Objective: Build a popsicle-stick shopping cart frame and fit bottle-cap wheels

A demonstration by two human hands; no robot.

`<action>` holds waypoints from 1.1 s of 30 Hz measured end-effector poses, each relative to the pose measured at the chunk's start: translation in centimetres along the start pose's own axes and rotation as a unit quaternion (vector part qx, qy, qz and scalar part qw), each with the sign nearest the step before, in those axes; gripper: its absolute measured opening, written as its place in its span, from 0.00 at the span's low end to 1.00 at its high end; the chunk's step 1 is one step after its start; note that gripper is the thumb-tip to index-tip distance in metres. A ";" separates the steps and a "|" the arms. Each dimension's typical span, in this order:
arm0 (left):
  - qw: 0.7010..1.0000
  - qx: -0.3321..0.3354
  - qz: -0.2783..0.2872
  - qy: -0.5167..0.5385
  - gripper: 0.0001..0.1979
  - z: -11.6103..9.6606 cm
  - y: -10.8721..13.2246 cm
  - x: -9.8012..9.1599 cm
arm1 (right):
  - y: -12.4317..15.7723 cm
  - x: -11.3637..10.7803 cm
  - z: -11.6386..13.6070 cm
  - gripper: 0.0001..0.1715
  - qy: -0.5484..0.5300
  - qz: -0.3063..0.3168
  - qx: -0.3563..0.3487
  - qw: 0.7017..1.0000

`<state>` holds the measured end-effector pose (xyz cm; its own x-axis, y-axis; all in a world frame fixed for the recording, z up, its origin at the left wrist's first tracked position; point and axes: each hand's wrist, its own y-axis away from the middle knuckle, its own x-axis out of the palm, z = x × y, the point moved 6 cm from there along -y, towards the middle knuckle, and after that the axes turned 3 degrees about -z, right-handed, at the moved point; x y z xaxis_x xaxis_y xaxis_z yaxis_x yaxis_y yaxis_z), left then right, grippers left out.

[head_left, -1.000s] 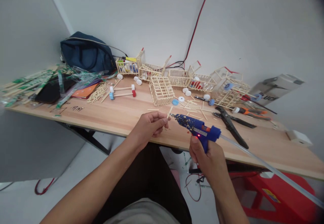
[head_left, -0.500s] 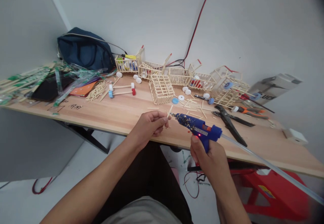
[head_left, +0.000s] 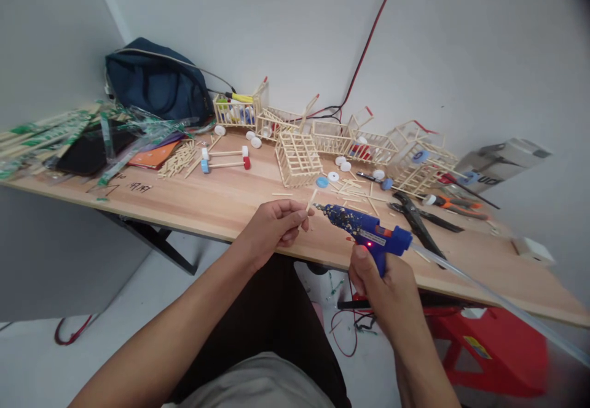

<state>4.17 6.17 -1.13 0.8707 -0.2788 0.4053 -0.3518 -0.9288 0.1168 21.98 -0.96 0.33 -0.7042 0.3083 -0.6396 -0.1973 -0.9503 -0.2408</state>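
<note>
My left hand (head_left: 279, 226) pinches a short wooden stick (head_left: 312, 198) between thumb and fingers, above the table's front edge. Wrapped round the handle of a blue hot glue gun (head_left: 366, 228) is my right hand (head_left: 385, 279). The gun's nozzle points left, at or very near the stick; contact is too small to tell. A red light glows on the gun, and a long clear glue stick (head_left: 498, 300) runs out of its back. Just beyond my left hand a slatted stick box (head_left: 298, 159) rests on the table.
Several stick carts (head_left: 329, 136) line the wall, with loose sticks (head_left: 362, 193) and bottle caps before them. Black-handled pliers (head_left: 417, 227) and orange-handled pliers (head_left: 461, 205) lie right. A blue bag (head_left: 157, 85), stick pile (head_left: 179, 159) and wrapped sticks (head_left: 50, 131) are left. Below stands a red stool (head_left: 502, 353).
The camera view has shifted slightly, and the glue gun appears a little further right and lower. Both hands keep their hold, with the nozzle still by the stick.
</note>
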 end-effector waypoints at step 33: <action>0.998 -0.002 -0.057 0.000 0.13 0.7 -0.9 -2.8 | -2.7 -12.5 -7.7 0.26 0.315 -0.142 0.077 0.935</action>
<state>2.26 7.66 -2.99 0.9049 -0.1719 0.3893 -0.2524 -0.9533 0.1658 36.55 -1.91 3.40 -0.0764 0.4684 -0.8802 -0.4450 -0.8060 -0.3903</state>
